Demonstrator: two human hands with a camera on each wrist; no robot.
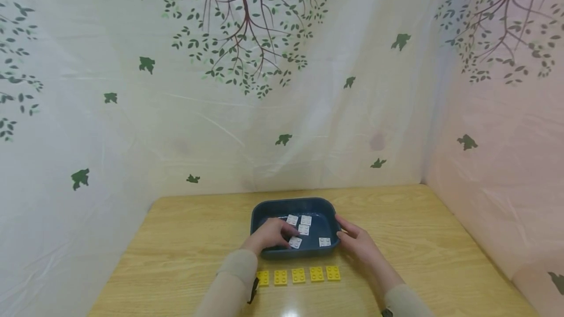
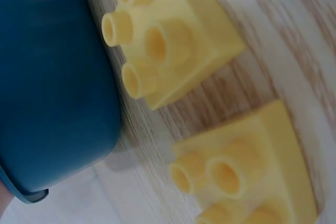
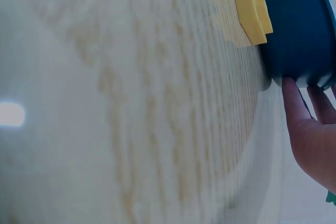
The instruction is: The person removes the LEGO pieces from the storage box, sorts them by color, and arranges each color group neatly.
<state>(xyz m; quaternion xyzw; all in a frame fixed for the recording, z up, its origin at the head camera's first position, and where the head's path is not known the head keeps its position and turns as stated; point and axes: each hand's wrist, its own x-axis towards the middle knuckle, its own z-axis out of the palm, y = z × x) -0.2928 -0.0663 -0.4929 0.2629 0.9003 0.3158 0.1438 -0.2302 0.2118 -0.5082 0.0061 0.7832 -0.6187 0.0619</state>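
A dark blue tray [image 1: 299, 254] stands on the table with several white toy bricks [image 1: 306, 220] inside. My left hand [image 1: 270, 234] reaches over its near left rim, with finger and thumb pinching a tilted white toy brick [image 1: 295, 242] near the front wall. Against the tray's right side rests my right hand [image 1: 361, 246], its straight fingers and thumb touching the outer wall. In the right wrist view, the right hand's thumb [image 3: 295, 103] lies on the blue wall. The left wrist view does not show the left fingers at the brick.
Several yellow toy bricks [image 1: 298, 275] lie studs up in a row in front of the tray; my left sleeve partly covers the leftmost. The wooden table [image 1: 185, 248] meets a pale cloth backdrop [image 1: 264, 160] with printed leaves behind it, and another cloth at the right.
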